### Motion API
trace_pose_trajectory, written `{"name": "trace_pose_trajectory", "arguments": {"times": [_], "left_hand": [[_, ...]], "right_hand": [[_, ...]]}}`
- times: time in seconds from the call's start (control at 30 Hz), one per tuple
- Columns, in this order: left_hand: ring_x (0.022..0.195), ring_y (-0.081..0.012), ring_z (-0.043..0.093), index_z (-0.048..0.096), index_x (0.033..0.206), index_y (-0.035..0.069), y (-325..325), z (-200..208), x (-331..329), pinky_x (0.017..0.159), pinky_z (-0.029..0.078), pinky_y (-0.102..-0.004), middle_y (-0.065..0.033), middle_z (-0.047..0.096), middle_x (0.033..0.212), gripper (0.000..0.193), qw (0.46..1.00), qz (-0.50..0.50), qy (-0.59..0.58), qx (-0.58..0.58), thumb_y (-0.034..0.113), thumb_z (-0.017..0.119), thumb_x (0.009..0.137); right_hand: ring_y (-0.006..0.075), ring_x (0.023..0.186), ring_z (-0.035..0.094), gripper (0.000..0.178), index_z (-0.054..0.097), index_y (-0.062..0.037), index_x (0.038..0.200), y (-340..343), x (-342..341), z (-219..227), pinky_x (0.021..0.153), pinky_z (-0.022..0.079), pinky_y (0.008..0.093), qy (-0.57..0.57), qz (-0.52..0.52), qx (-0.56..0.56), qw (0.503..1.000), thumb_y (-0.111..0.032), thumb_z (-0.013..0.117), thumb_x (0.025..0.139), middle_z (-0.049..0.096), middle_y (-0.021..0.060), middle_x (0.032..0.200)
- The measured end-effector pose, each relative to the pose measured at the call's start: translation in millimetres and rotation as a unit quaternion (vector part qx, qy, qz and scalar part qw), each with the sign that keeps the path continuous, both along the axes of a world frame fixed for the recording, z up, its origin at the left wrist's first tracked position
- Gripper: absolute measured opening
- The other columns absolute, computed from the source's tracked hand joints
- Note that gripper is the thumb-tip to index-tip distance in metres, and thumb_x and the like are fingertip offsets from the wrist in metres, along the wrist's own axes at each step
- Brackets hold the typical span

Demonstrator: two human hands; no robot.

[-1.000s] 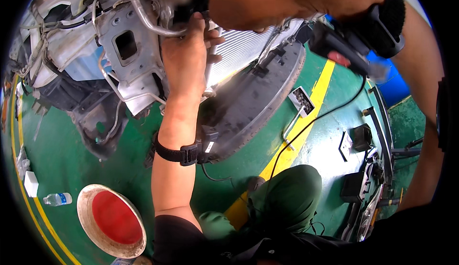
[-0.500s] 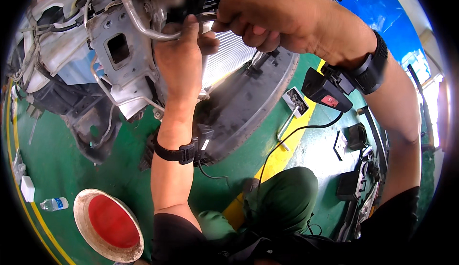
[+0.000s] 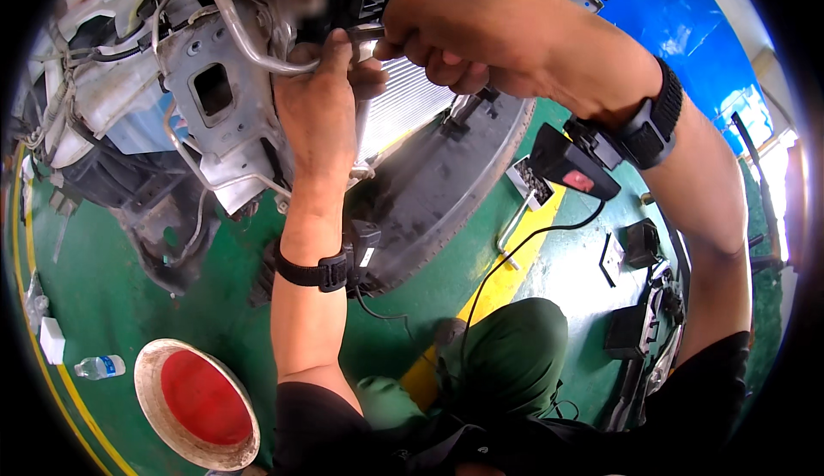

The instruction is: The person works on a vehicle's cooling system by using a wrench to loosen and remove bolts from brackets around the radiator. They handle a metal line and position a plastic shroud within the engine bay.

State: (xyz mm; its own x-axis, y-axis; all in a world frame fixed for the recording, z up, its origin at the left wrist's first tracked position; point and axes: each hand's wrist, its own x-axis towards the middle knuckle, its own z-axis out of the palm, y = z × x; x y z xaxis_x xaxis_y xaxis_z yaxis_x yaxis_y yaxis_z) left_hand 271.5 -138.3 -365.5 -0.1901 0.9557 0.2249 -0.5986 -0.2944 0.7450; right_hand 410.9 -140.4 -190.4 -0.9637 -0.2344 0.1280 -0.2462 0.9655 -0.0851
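At the stripped front of a car, my left hand (image 3: 316,124) is closed beside a bent metal pipe (image 3: 232,25), its thumb raised against a short metal rod (image 3: 367,34). My right hand (image 3: 463,34) is curled into a grip at the rod's other end. Only a little of the rod shows between the hands; its ends are hidden, so I cannot tell what tool or part it is. Just below my hands lies the finned silver radiator (image 3: 412,103). A grey bracket plate with a square hole (image 3: 176,81) stands left of my left hand.
A long dark bumper-like panel (image 3: 429,201) curves below the radiator. On the green floor are a cream basin with red inside (image 3: 146,390), a plastic bottle (image 3: 100,367), an L-shaped metal bar (image 3: 515,223) and black parts (image 3: 631,330). A cable hangs from a black device (image 3: 571,167) near my right wrist.
My right hand and forearm have shifted slightly left, and the wrist has turned a little. My left hand has drifted slightly left too. Both grips look the same.
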Motion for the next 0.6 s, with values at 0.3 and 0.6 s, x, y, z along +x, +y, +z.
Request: {"name": "trace_pose_trajectory", "arguments": {"times": [0.3,0.6], "left_hand": [[0.064,-0.0195,0.067,0.063,0.1,-0.009,-12,10,5,0.058,0.051,-0.0267,-0.0135,0.069,0.079,0.038,0.999,0.0,0.024,-0.042,0.027,0.052,0.099],[0.064,-0.0162,0.062,0.064,0.102,-0.005,-13,-5,-26,0.056,0.046,-0.026,-0.0105,0.067,0.079,0.037,0.984,0.14,0.107,-0.027,0.032,0.06,0.099]], "right_hand": [[0.0232,0.056,0.047,0.006,0.059,0.0059,0.08,21,-18,47,0.051,0.04,0.0344,-0.241,-0.156,-0.047,0.957,0.001,0.056,0.077,0.053,0.0111,0.068],[0.0123,0.076,0.063,0.032,0.068,-0.0087,0.118,-65,72,-48,0.073,0.053,0.0307,0.053,-0.571,-0.279,0.77,-0.028,0.049,0.101,0.067,0.0018,0.083]]}}
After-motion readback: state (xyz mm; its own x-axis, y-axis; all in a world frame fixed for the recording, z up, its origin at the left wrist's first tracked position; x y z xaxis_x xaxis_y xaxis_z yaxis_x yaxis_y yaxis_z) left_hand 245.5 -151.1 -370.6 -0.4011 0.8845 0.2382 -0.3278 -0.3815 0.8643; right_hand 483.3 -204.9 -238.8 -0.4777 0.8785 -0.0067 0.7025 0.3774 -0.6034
